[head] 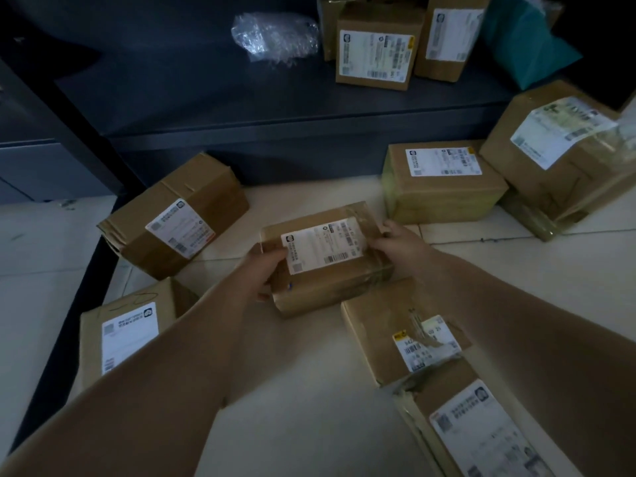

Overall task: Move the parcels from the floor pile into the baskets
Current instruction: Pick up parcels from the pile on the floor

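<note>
A small brown cardboard parcel (323, 259) with a white shipping label lies at the centre of the pale tiled floor. My left hand (261, 270) grips its left end, thumb on top beside the label. My right hand (399, 244) grips its right end with fingers curled over the far edge. Several more labelled cardboard parcels lie around it: one tilted at the left (175, 215), one at the near left (127, 325), two at the near right (402, 332) (481, 428), and two at the far right (444, 182) (564, 149). No basket is in view.
A dark low shelf (275, 108) runs across the back, carrying two upright boxes (377, 46), a crumpled clear plastic wrap (275, 34) and a teal bag (526, 39). A dark upright frame (69, 111) stands at the left.
</note>
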`<state>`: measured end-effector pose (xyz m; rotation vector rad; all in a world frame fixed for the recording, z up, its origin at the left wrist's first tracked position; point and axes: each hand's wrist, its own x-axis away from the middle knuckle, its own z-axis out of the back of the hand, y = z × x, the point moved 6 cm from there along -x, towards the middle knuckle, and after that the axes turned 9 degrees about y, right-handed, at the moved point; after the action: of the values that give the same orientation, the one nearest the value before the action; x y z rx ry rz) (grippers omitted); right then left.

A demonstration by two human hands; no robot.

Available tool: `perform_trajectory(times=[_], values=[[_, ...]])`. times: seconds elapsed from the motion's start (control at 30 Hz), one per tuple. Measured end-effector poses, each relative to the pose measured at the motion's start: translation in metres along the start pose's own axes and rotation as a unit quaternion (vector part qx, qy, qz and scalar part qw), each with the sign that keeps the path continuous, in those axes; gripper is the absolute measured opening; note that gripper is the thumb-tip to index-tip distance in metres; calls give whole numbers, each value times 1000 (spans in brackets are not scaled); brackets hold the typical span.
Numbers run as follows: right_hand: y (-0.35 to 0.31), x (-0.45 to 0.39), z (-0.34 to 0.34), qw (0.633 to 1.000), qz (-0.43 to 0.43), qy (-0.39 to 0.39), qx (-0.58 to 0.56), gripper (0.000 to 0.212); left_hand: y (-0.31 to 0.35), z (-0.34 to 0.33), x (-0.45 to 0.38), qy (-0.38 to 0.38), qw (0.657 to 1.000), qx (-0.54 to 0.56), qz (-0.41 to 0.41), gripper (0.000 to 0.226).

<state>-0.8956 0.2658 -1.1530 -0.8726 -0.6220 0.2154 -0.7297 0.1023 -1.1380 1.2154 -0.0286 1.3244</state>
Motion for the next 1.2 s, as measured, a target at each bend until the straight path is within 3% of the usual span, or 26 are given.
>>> perform_trajectory(times=[0.1,0.2,0.27,0.37,0.47,0.57,0.67,0.77,1.0,1.1,1.2], values=[[-1,-3,25,998,18,54,32,63,20,-5,3,74,984,-108,-119,54],[8,3,52,992,40,87,79,58,32,-1,28,208,920,-227,-244,41],[23,12,66,984,34,98,145,58,18,-10,36,161,924,-247,-244,36],[56,26,86,966,-56,104,229,67,-13,-35,52,0,945,-261,-198,42],[83,44,86,967,-146,36,206,54,-34,-64,75,-86,959,-233,-138,16],[93,54,75,974,-123,13,190,43,-57,-91,92,-125,966,-222,-50,25],[94,63,73,978,-89,44,185,38,-60,-98,99,-86,977,-189,-52,35],[80,70,85,986,-74,76,131,39,-41,-88,99,-23,976,-169,-136,45],[5,76,132,983,19,182,-24,63,27,-60,100,90,963,-33,-251,29],[-29,72,134,973,50,207,-92,49,59,-35,97,123,948,6,-294,20],[-65,59,116,968,89,208,-109,36,72,0,83,161,945,60,-280,19]])
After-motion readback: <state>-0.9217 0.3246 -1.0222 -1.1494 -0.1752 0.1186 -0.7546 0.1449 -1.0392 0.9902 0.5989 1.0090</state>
